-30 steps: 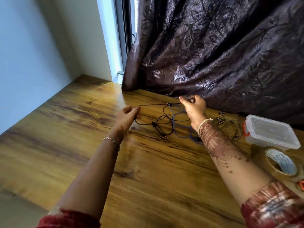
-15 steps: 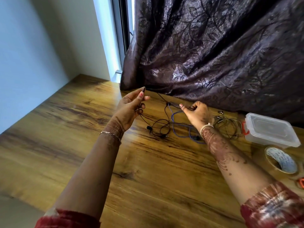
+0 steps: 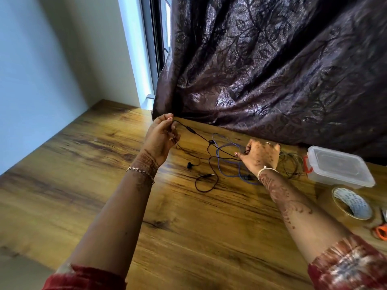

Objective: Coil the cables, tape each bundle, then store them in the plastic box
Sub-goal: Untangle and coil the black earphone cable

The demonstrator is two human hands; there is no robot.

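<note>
From your head camera you are looking down at a glossy wooden tabletop with a dark streaked grain (image 3: 94, 168), set against a pale wall on the left and a heavy dark brown curtain with a leaf pattern (image 3: 272, 70) hanging along the far edge.

Your left hand (image 3: 161, 139) is raised above the far middle of the table, its fingertips pinched together on one end of a thin black earphone cable (image 3: 206, 143). The cable runs rightward from that pinch, past a small inline piece, to your right hand (image 3: 259, 156), which is closed on it between thumb and forefinger, lower and nearer the table. The slack of the same cable droops onto the wood between your hands, with an earbud and the plug lying loose in a loop on the near side.

Under and beside your right hand lies a blue cable (image 3: 225, 162) in loose curves on the table. Just right of that hand, a thin greenish wire coil (image 3: 291, 164) rests flat.

Further right stands the clear rectangular plastic box with its lid on and an orange clasp (image 3: 339, 168), apart from both hands. Nearer you, a roll of clear tape (image 3: 351, 204) lies flat, and orange-handled scissors (image 3: 382, 231) sit at the right edge, mostly cut off.
</note>
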